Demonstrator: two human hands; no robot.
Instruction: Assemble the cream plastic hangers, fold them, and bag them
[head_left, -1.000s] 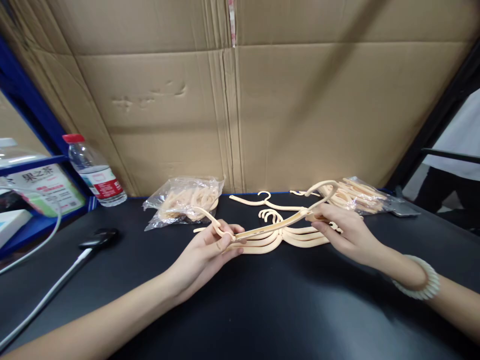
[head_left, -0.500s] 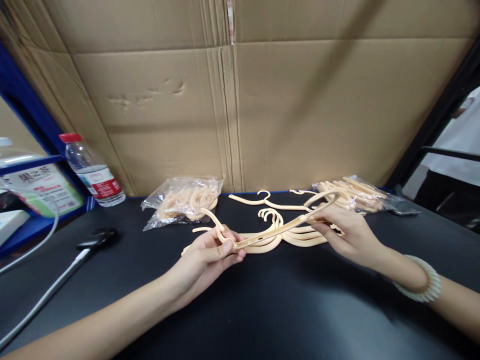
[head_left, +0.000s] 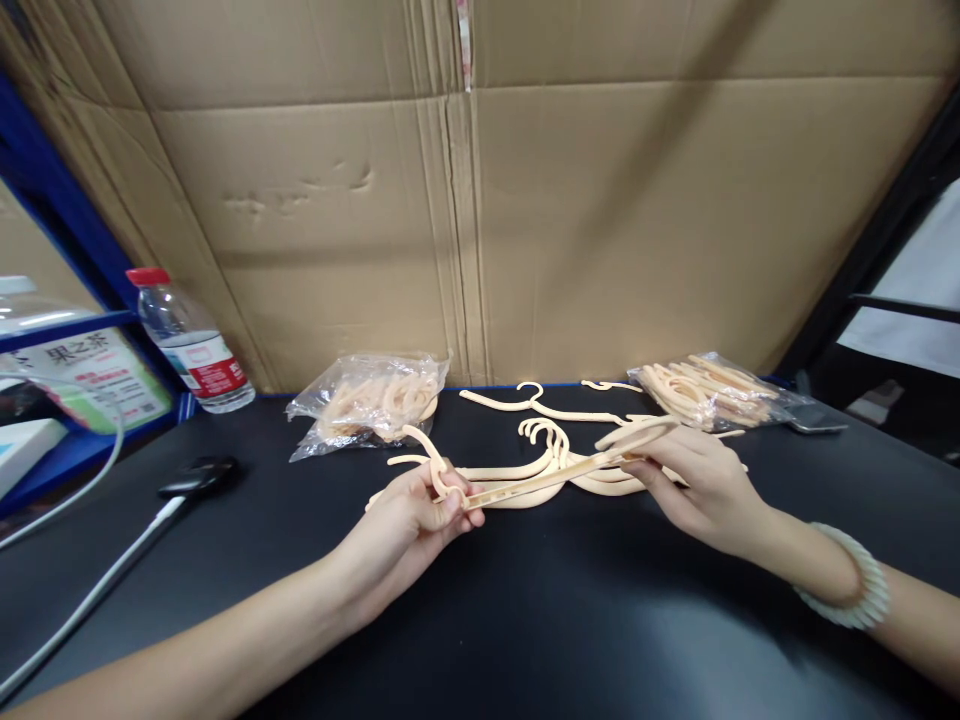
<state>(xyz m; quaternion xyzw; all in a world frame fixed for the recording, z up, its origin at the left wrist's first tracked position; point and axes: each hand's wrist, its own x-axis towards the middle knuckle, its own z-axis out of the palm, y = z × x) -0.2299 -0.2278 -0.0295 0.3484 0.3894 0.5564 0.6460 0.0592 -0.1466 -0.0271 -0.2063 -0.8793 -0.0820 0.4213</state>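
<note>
A pale orange plastic hanger piece (head_left: 536, 484) spans the space between my hands, its hollow side showing. My left hand (head_left: 420, 508) pinches its left end, where a curved piece (head_left: 426, 445) sticks up between the fingers. The fingers of my right hand (head_left: 697, 480) are closed on its looped right end. Behind and below it, a stack of hangers (head_left: 551, 440) lies on the black table (head_left: 525, 620), hooks pointing away from me. Farther back lies a single hanger (head_left: 510, 405), with a smaller piece (head_left: 609, 385) to its right.
Clear bags of hanger parts lie at the back left (head_left: 375, 400) and back right (head_left: 705, 390). A water bottle (head_left: 199, 350) stands at the left, near a black device (head_left: 196, 476) with a white cable. A cardboard wall (head_left: 337, 230) closes off the back.
The held piece has tilted flatter, its right loop turning and dropping slightly. My right hand has moved a little to the right and down. The whole view has shifted slightly.
</note>
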